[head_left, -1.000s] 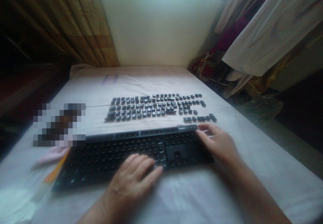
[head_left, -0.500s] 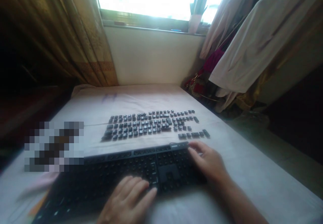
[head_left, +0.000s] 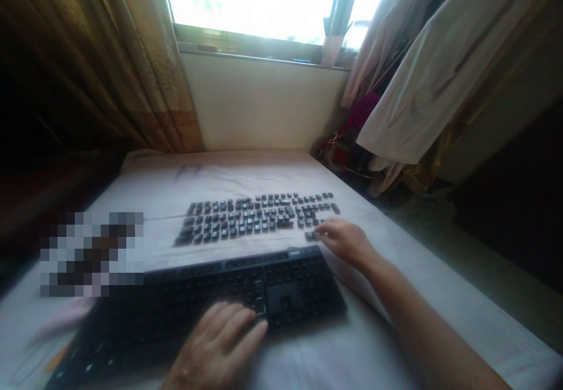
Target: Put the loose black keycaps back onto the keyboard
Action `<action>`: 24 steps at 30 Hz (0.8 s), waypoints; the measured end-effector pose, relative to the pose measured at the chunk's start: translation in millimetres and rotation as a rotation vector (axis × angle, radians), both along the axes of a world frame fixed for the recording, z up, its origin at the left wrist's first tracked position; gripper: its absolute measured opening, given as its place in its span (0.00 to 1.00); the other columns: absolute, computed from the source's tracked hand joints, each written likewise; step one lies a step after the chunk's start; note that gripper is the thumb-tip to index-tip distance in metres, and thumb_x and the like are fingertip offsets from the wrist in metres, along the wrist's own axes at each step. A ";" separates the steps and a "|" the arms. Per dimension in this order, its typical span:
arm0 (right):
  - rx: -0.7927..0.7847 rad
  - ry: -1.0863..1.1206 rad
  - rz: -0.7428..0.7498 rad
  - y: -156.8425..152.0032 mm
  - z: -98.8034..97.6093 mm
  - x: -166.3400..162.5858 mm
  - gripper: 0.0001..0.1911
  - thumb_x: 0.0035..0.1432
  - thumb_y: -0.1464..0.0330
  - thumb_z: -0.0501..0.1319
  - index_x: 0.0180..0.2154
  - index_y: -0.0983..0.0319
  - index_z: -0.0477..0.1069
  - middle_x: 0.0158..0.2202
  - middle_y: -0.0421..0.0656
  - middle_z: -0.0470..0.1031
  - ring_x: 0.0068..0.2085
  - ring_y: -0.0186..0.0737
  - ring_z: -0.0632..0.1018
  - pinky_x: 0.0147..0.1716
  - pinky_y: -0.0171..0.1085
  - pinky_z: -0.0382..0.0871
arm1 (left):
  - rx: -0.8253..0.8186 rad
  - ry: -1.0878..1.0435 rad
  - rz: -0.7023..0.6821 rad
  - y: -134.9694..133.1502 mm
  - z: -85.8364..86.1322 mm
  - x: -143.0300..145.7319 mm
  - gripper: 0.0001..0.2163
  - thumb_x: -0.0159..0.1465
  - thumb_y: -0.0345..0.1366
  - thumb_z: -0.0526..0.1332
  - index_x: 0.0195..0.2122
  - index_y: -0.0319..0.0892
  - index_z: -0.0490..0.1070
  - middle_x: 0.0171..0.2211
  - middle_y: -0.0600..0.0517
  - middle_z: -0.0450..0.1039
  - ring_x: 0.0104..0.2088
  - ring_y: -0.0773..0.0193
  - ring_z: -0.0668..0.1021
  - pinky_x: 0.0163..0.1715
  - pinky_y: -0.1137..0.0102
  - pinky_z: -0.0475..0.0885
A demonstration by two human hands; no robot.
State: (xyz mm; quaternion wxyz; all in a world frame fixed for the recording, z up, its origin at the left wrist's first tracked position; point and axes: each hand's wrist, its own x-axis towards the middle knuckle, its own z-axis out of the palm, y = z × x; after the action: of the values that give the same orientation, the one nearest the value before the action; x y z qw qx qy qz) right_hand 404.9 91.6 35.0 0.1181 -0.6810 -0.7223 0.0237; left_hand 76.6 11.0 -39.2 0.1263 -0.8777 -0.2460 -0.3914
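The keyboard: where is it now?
The keyboard lies mostly lower left in the head view, nearer than the loose keys, the left hand over its near edge.

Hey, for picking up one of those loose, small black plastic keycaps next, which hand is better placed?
Probably the right hand: it is at the near right end of the small black plastic keycaps, while the left hand is farther off, at the long black plastic keyboard's near edge.

The keyboard [head_left: 281, 297] looks like matt black plastic, and the loose keycaps [head_left: 250, 229] are dark plastic with a slight sheen. The sheet [head_left: 246, 170] is lightly creased matt cloth; the curtain [head_left: 147, 56], faintly satiny fabric.
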 end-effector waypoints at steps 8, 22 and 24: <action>-0.024 -0.061 0.062 16.0 -9.5 0.5 0.11 0.58 0.67 0.66 0.43 0.53 0.82 0.44 0.43 0.79 0.44 0.44 0.79 0.41 0.37 0.71 | -0.005 -0.012 -0.010 -1.2 5.9 1.1 0.19 0.74 0.30 0.46 0.46 0.46 0.78 0.43 0.51 0.77 0.47 0.62 0.75 0.60 0.64 0.60; 0.025 -0.056 0.071 13.8 -11.1 -2.6 0.07 0.58 0.68 0.65 0.39 0.56 0.82 0.44 0.44 0.79 0.45 0.45 0.78 0.42 0.38 0.70 | -0.150 0.181 0.013 -10.0 33.1 -2.0 0.16 0.71 0.27 0.50 0.50 0.45 0.76 0.45 0.49 0.77 0.47 0.60 0.76 0.53 0.61 0.69; 0.046 -0.048 0.061 10.5 -6.5 -3.6 0.08 0.59 0.68 0.65 0.40 0.57 0.81 0.45 0.45 0.79 0.47 0.46 0.78 0.43 0.39 0.71 | -0.144 0.191 0.011 -9.4 34.5 -1.9 0.16 0.72 0.28 0.50 0.50 0.45 0.76 0.45 0.49 0.77 0.47 0.59 0.76 0.53 0.61 0.69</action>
State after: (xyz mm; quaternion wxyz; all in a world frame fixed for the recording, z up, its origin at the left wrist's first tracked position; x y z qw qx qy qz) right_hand 401.3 102.1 28.5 0.1155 -0.6562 -0.7457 -0.0055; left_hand 74.7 1.6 -4.8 0.0879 -0.9163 -0.2653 -0.2868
